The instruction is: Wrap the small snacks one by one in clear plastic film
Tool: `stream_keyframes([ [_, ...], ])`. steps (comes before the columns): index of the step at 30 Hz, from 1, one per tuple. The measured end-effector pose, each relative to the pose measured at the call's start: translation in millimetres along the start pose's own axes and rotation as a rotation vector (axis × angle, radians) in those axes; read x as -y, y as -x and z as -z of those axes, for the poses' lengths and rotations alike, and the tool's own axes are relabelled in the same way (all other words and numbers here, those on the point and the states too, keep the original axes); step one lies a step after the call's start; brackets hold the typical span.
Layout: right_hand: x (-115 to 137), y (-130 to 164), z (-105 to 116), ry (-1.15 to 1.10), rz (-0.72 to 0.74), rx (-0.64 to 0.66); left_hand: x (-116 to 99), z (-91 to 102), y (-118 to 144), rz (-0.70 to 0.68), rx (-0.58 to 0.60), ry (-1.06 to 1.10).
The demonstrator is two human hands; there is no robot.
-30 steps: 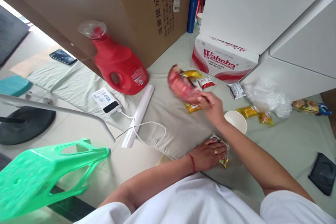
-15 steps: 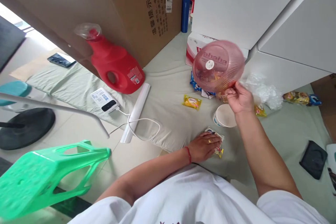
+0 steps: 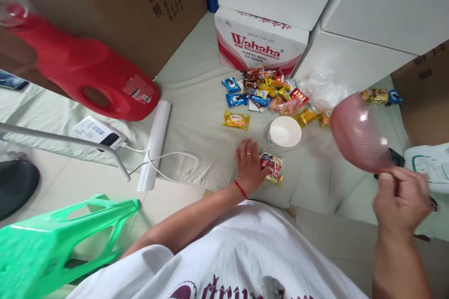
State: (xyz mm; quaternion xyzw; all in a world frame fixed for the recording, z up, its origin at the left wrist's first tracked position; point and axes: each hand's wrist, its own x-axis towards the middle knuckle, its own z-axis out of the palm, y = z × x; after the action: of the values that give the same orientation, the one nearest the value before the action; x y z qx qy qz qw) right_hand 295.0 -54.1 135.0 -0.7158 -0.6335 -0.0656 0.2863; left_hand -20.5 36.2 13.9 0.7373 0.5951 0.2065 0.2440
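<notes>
Surface: pale green cloth (image 3: pixel 196 117) spread on the floor, boxed in by cardboard and white cartons.
Right hand (image 3: pixel 400 201): clenched on the rim of a pink plastic bowl (image 3: pixel 356 133), tipped and swung out to the right, away from the cloth's middle.
Change: half a second earlier the bowl hung above the cloth with snacks inside; it now looked empty, so the emptying was likely done.
Snack pile (image 3: pixel 268 91): loose, beyond the left hand, before the Wahaha carton (image 3: pixel 259 44).
Left hand (image 3: pixel 249 164): flat and released, fingertips beside a small snack packet (image 3: pixel 272 167).
Paper cup (image 3: pixel 285 131): just beyond that packet.
</notes>
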Motion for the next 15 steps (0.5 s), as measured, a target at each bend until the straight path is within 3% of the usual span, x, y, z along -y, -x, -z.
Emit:
stream_keyframes([
  [3,-15.4,32.0,-30.6,0.119,0.000,-0.078,-2.6,5.8,-5.4,-0.017,0.087,-0.043],
  [8,-18.8,56.5,-63.7,-0.015,0.071,0.147,-5.5,12.5,-3.5,-0.021,0.218,0.188],
  [12,6.1,59.3,-62.9,-0.205,-0.078,0.149,-6.5,12.9,13.1,0.148,0.273,0.556],
  [15,38.8,60.5,-68.7,-0.579,-0.214,0.263,-13.2,11.9,23.2,0.193,0.292,0.932],
])
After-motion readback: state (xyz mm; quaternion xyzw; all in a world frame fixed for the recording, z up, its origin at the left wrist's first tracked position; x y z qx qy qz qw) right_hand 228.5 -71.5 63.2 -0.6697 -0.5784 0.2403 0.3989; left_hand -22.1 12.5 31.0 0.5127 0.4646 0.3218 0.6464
